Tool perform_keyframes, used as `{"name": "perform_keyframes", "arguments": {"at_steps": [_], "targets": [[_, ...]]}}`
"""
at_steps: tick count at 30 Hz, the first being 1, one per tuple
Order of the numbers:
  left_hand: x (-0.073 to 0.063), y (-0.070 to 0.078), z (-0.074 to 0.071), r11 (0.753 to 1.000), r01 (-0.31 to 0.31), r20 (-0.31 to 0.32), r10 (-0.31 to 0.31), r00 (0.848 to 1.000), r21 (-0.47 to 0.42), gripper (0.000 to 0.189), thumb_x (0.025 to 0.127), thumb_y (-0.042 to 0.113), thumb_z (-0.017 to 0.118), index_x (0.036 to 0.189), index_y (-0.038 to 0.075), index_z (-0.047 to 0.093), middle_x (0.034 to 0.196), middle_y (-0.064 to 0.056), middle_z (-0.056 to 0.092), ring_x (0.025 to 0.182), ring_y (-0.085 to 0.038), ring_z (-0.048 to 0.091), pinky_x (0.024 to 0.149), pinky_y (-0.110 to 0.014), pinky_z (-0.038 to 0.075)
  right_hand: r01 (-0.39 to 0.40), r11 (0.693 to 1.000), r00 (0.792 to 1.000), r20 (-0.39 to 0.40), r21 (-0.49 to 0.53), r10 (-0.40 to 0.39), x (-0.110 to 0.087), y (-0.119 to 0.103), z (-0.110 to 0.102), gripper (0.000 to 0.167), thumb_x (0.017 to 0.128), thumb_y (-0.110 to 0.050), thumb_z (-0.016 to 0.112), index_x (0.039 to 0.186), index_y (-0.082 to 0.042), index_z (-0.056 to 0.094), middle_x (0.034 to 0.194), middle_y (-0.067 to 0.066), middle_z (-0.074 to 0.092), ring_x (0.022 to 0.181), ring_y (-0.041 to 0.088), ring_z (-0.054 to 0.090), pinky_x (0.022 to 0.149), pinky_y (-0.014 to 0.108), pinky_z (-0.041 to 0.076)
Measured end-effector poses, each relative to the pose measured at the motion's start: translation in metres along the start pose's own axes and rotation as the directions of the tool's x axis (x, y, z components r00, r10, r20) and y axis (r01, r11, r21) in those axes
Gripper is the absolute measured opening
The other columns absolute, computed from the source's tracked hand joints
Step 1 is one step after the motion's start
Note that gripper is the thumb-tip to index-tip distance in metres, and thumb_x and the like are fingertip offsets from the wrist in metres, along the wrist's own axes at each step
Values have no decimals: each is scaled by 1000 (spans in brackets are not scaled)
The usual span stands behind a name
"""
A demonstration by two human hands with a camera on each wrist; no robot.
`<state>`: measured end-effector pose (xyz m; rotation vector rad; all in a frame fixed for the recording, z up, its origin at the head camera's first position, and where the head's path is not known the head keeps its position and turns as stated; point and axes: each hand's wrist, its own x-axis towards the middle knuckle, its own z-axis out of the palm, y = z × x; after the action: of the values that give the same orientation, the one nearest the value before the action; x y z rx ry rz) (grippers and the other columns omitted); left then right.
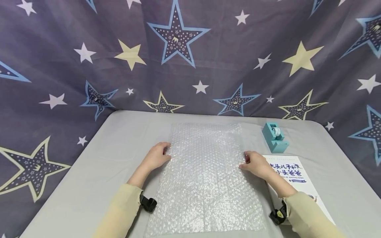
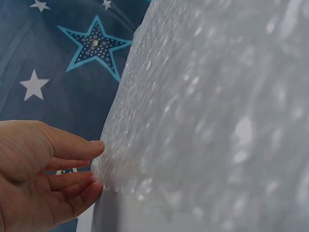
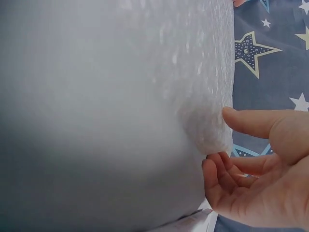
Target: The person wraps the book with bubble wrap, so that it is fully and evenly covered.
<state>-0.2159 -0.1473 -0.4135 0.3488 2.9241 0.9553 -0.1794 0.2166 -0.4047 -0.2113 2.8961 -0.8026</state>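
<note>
A sheet of clear bubble wrap (image 1: 205,178) lies spread over the middle of the grey table. At its left edge my left hand (image 1: 155,156) pinches the plastic between thumb and fingers. Opposite, my right hand (image 1: 258,164) holds the right edge, its thumb (image 3: 246,122) over the wrap and its fingers (image 3: 219,179) curled at the underside. In the left wrist view, the raised bubbles run right up to the fingertips (image 2: 94,188). Part of the right edge is lifted and bends between thumb and fingers.
A white book (image 1: 297,173) with blue lettering lies on the right, partly beneath my right forearm. Behind it stands a teal tape dispenser (image 1: 275,143) with a roll in it. A star-patterned dark curtain (image 1: 208,72) rises along the table's back.
</note>
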Motion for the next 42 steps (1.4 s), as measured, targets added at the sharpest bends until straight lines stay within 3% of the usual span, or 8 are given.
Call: {"name": "perform_keyframes", "arguments": {"at_steps": [3,11,24,28,34,42], "targets": [[0,-1,-2,1000,2,-6,-2,1000,-16,54,76,6,63,125,-7,48,99,-16,58,85,-23,53,78,-40,45,-3,1000,1000,9,15,2,1,-1,-2,34,77,-15,68,100,7,55,80,10,55,69,19,48,59,31,41],[-4,-4,-2,998,18,-5,-18,1000,-56,52,77,7,64,125,-8,48,103,-17,56,87,-24,52,80,-41,44,-39,999,999,13,17,39,3,-2,-3,60,80,-15,66,126,14,42,92,15,56,79,22,51,69,38,45],[-6,-9,-2,998,12,-16,-13,1000,-68,48,78,6,64,123,-5,51,95,-13,56,80,-19,51,73,-35,43,-47,998,999,28,41,45,7,3,-2,62,82,-22,65,134,0,40,96,19,60,78,24,54,66,37,46],[-9,-11,-2,998,9,-15,-10,1000,-58,48,77,6,65,122,-4,52,96,-13,55,77,-17,49,71,-34,41,-53,998,998,41,37,51,10,2,0,64,81,-23,66,134,1,40,89,15,60,70,20,52,59,31,44],[-11,-13,-2,998,17,-4,-17,1000,-55,50,77,7,65,124,-2,50,99,-12,54,77,-16,48,70,-32,41,-45,998,998,37,41,43,15,3,-4,63,82,-22,65,133,3,39,89,14,59,71,20,52,61,32,43],[-15,-13,-4,998,14,-20,-15,1000,-56,49,77,6,65,123,-1,51,99,-13,56,79,-17,50,70,-31,42,-23,999,999,45,24,22,23,1,-10,58,80,-9,60,131,6,39,91,15,59,69,19,52,60,30,44]]}}
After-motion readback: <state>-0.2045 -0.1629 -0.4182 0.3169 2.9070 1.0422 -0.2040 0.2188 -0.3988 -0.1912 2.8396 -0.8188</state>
